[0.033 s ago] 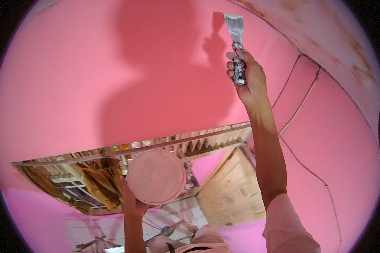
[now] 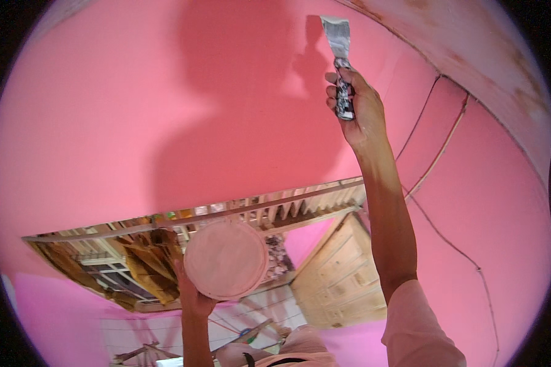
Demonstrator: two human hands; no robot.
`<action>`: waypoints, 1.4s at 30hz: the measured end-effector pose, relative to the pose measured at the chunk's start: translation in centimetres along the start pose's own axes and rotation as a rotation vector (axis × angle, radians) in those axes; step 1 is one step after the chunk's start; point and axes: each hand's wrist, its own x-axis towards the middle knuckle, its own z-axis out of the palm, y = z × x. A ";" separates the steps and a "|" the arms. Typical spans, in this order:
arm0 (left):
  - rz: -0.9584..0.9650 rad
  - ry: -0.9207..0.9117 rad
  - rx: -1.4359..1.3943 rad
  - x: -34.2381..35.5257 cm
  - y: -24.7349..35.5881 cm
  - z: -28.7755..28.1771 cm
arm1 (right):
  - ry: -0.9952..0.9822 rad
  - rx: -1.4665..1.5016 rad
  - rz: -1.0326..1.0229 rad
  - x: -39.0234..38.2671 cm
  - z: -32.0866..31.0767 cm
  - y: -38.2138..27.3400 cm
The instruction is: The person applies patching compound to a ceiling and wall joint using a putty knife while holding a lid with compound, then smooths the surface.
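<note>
My right hand [image 2: 360, 107] is raised high at the upper right, its fingers closed round the splattered handle of a putty knife [image 2: 337, 40]. The blade points up, close to the pink wall [image 2: 104, 122]; whether it touches the surface I cannot tell. Lower down, my left hand [image 2: 194, 293] grips the lower left edge of a round, rimmed pink lid [image 2: 226, 260]. The lid's broad face is turned toward me and looks smeared with pale pink. Most of the left fingers are hidden behind it.
A ledge [image 2: 239, 209] with slats behind it crosses below the wall. Brown curtains [image 2: 156, 275] hang beside a barred window at lower left. A wooden door [image 2: 337, 275] stands beyond my right arm. Cords [image 2: 438, 147] run along the right wall, and wooden pieces [image 2: 144, 352] lie low down.
The putty knife and my right hand have shifted very slightly up and left. The room has slid a little to the right in view. Both hands keep their hold.
</note>
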 end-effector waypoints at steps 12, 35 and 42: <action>0.218 0.179 0.088 -8.4 -0.1 -4.7 | -0.152 0.390 -0.016 1.6 1.4 1.5; 0.159 0.345 0.420 -11.7 -3.3 0.4 | -0.207 0.699 -0.039 -2.6 5.2 -3.2; 0.184 0.402 0.412 -12.7 -3.0 0.7 | -0.293 0.672 0.005 -7.0 4.7 -1.2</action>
